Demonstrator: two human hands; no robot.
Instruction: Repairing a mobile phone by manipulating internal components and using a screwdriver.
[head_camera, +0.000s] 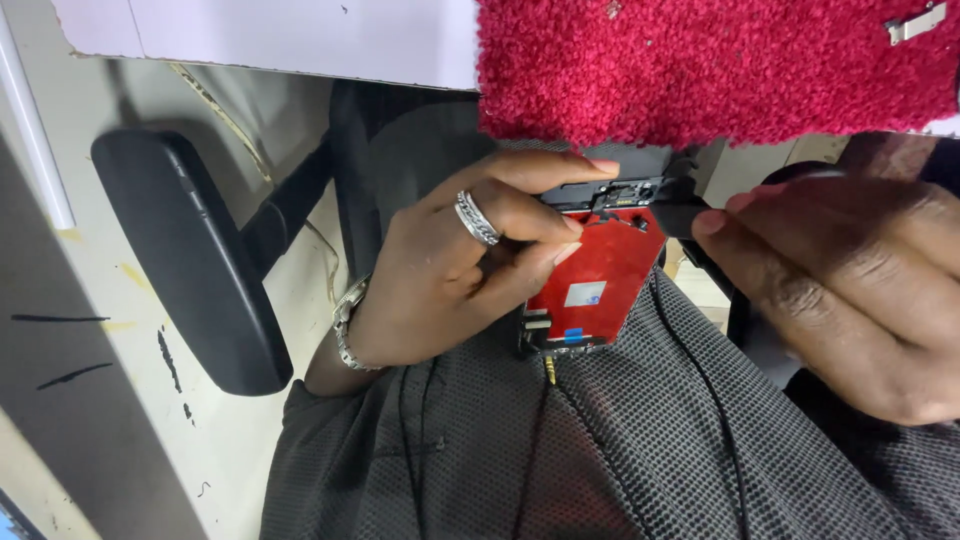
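Red fuzzy cloth (715, 65) overhead, grey mesh fabric (600, 450) below. Left hand (450, 270) pinches phone screen panel (590, 275) held over lap, long axis near-vertical. Right hand (850, 290) grips small black tool (680, 215), touching panel's top edge from right.

Even indoor light; slight motion blur

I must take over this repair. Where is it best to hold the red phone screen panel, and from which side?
Probably by its long side edges, from the left, as the left hand does: the red phone screen panel is thin and flat, with connectors along its top and bottom ends.
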